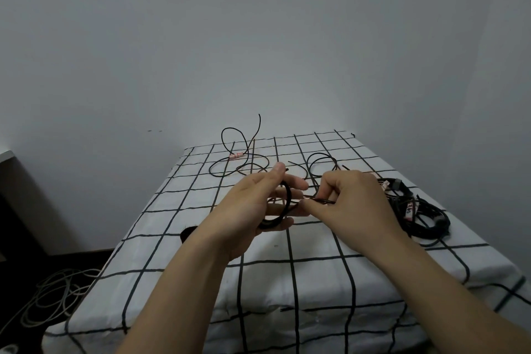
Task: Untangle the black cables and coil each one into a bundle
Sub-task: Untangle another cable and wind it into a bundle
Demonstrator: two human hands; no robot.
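Left hand (255, 204) grip holds the black coil (289, 198) above the worktop (316, 282). Right hand (355, 201) grip pinches its free strand. If tension slackens, loops may spring loose and re-tangle.

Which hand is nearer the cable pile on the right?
Right. The right hand is just beside the cable pile; the left hand is farther left, holding a coil.

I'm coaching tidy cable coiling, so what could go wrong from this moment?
1. The left hand seems to hold the half-wound coil loosely; loops may spring off.
2. The free strand pinched by the right hand may drag the loose cable lying beyond and retangle.
3. The right hand sits near the cable pile; it could snag it.
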